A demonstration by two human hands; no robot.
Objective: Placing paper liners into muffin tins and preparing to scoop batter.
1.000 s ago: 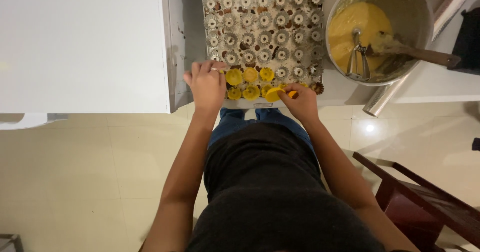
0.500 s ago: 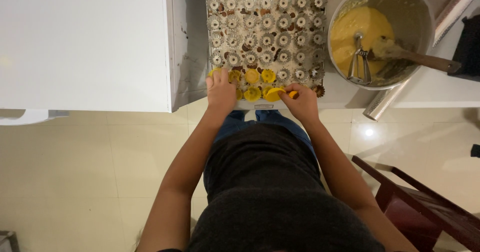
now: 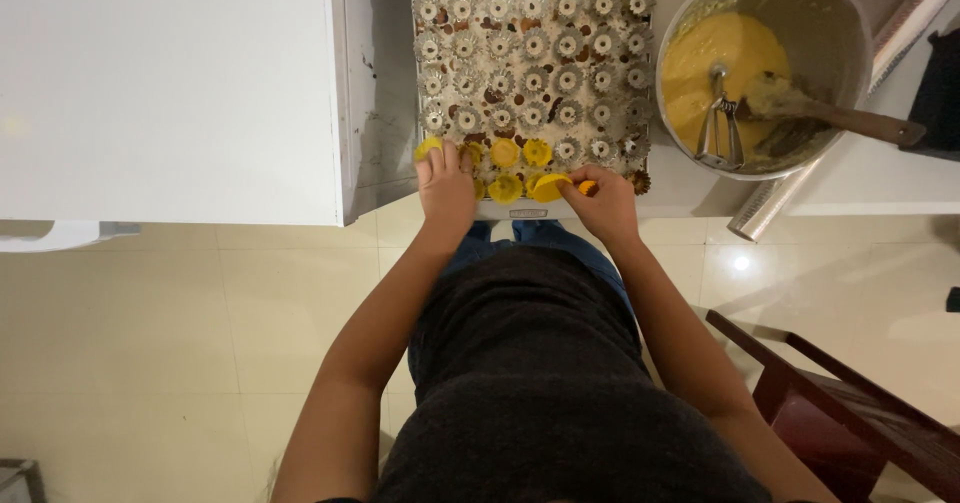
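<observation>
Seen from above, a person leans over a baking tray (image 3: 640, 83) packed with rows of small fluted metal cups. The left hand (image 3: 446, 185) lies flat on the tray's near edge, fingers loosely spread and extended away from the body, fingertips touching the filled yellow cups (image 3: 505, 153) in the nearest rows; it grips nothing. The right hand (image 3: 603, 201) is curled, thumb and fingers pinched around a yellow filled cup (image 3: 549, 186) that tilts on its side, its opening facing left toward the other hand. This cup sits between the two hands at the tray's near edge. The tray's long side runs away from the body. Beyond the right hand and further right stands a metal bowl (image 3: 840, 43) of yellow batter holding a scoop (image 3: 718, 128) and a wooden-handled spatula (image 3: 830, 113).
</observation>
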